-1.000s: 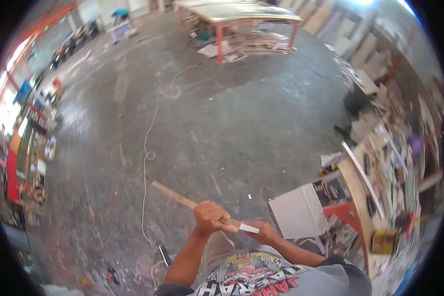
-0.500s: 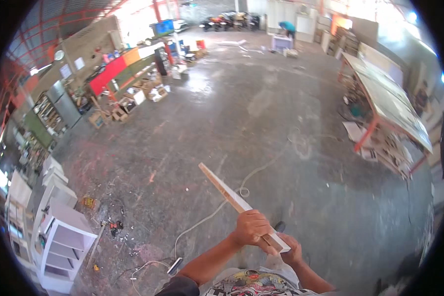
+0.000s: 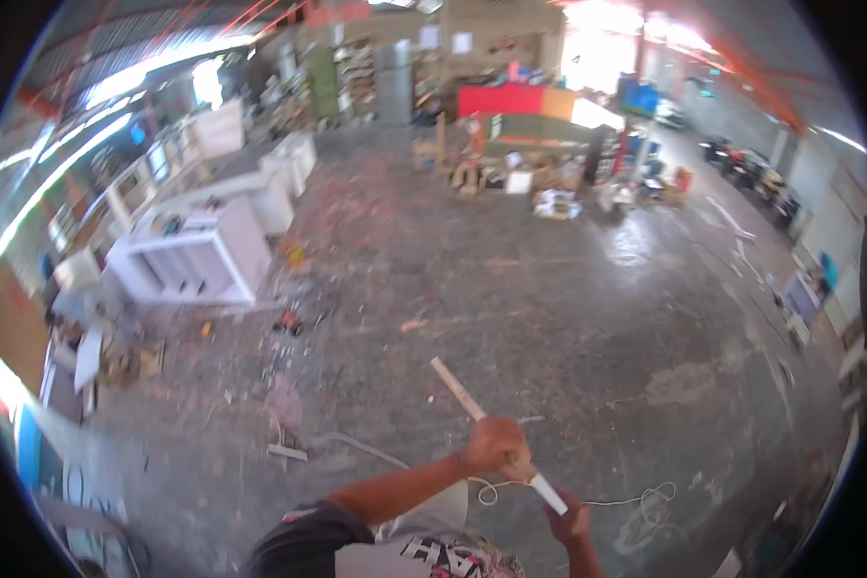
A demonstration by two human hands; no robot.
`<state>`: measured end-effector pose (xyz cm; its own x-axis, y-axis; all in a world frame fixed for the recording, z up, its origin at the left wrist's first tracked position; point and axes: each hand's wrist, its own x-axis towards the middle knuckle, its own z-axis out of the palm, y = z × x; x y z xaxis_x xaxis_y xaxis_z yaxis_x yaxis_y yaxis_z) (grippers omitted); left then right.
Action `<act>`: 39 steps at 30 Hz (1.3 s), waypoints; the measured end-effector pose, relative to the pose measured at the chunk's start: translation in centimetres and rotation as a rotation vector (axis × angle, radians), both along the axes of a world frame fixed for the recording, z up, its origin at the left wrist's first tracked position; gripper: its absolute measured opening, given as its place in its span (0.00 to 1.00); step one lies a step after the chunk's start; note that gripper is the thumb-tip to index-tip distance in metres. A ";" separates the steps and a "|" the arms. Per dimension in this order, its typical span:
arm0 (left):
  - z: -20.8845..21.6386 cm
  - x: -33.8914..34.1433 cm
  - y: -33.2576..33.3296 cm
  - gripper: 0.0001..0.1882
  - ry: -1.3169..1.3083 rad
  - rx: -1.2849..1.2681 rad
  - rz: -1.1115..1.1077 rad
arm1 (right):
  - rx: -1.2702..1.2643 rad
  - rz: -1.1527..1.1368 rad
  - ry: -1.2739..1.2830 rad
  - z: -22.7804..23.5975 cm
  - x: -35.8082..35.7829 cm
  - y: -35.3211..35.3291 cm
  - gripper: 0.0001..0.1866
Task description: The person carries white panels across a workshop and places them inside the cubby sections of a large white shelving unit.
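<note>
We hold a long pale wooden strip (image 3: 491, 429) in both hands, low and right of centre in the frame. Our left hand (image 3: 496, 448) is wrapped shut around the strip near its middle, fingers curled over the top. Our right hand (image 3: 570, 520) is clamped on the lower, whiter end, near the bottom edge of the frame. The strip runs diagonally, its free end pointing up and to the left over the concrete floor (image 3: 568, 299).

Just below and to the right of our hands, a light cord (image 3: 636, 499) lies in loose loops on the floor.

Containers and storage units:
- At the left of the frame stands a white cabinet unit (image 3: 197, 260) with open compartments facing us. The compartments look dark; we cannot tell what is in them.
- Behind it, toward the upper left, further white cabinets (image 3: 284, 164) stand in a row.
- At the upper centre, shelving (image 3: 356, 77) against the back wall carries stacked goods too small to identify.
- Right of upper centre, cardboard boxes (image 3: 549, 197) and loose items sit on the floor in front of a red and orange panel (image 3: 520, 101).

Small debris (image 3: 289, 323) is scattered on the floor near the white cabinet unit.
</note>
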<state>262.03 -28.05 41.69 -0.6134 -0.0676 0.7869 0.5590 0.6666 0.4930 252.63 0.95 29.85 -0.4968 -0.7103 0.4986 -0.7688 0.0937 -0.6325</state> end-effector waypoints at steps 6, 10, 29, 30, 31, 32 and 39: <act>-10.2 -13.9 -4.9 0.26 -0.413 0.156 -0.007 | 0.593 -0.009 -0.178 -3.7 -17.0 -3.8 0.18; -24.6 -23.8 -3.2 0.36 -0.778 -0.012 0.367 | 0.733 -0.173 -0.177 -13.5 -28.4 -2.6 0.16; -39.5 -54.6 -28.6 0.10 -1.922 -0.361 -0.158 | 1.291 -0.332 -0.433 -23.1 -78.6 3.1 0.16; -38.3 -54.2 -29.2 0.10 -1.947 -0.284 -0.119 | 1.289 -0.229 -0.343 -24.7 -80.9 4.0 0.16; -36.6 -62.1 -30.8 0.10 -1.926 -0.281 -0.153 | 1.271 -0.245 -0.269 -25.4 -83.1 6.7 0.17; -35.0 -65.7 -30.7 0.11 -1.940 -0.220 -0.146 | 1.255 -0.232 -0.222 -26.0 -85.0 7.6 0.17; -35.1 -83.3 -27.8 0.13 -2.081 0.002 -0.243 | 1.091 -0.578 -0.604 -17.0 -102.4 1.2 0.28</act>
